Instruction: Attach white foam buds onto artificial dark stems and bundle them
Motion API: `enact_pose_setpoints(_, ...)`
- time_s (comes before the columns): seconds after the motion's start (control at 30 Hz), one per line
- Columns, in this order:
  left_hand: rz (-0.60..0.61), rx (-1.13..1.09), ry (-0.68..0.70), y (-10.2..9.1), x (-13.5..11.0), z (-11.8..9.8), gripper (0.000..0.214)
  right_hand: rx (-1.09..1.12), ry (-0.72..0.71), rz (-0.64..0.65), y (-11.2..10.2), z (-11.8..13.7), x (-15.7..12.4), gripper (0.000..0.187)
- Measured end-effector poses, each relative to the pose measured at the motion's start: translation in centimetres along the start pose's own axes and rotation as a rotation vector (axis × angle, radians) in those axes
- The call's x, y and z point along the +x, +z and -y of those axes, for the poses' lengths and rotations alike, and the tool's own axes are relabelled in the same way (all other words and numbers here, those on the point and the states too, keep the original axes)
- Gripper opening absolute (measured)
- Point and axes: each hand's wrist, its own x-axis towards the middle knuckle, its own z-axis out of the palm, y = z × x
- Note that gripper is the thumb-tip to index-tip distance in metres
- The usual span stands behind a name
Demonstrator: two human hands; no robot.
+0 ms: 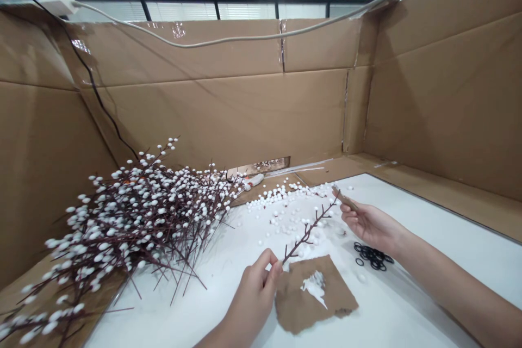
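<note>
Artificial twig (310, 228), dark red and nearly bare, is held in the air above the white table (411, 304), its lower end pinched between the thumb and fingers of the left hand (250, 299). The right hand (369, 225) curls closed around a flat wooden stick (345, 198), whose end is just beside the twig's tip; whether they touch is hard to tell from the head view. Below lies a cardboard scrap (296, 310) with a white glue-like smear (315, 287), near loose white foam balls (281, 198) and black rubber rings (372, 256). A slackened pinch could drop the twig into the smear, and a careless wrist could scatter the balls or snag the heaped branches (138, 217).
</note>
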Motion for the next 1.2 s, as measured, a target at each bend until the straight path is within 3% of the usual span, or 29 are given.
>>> enact_pose_setpoints(0.73,0.001,0.01,-0.001,0.0,0.1,0.0,0.032,-0.013,-0.014,-0.021,0.3,0.1,-0.2,0.027)
enact_pose_setpoints(1.03,0.001,0.023,0.016,0.0,0.1,0.2,0.033,-0.074,-0.04,0.016,-0.7,0.1,0.6,0.018)
enact_pose_setpoints(1.2,0.001,0.026,0.009,0.0,0.1,0.2,0.033,-0.114,-0.088,0.017,-1.3,0.0,1.1,0.022)
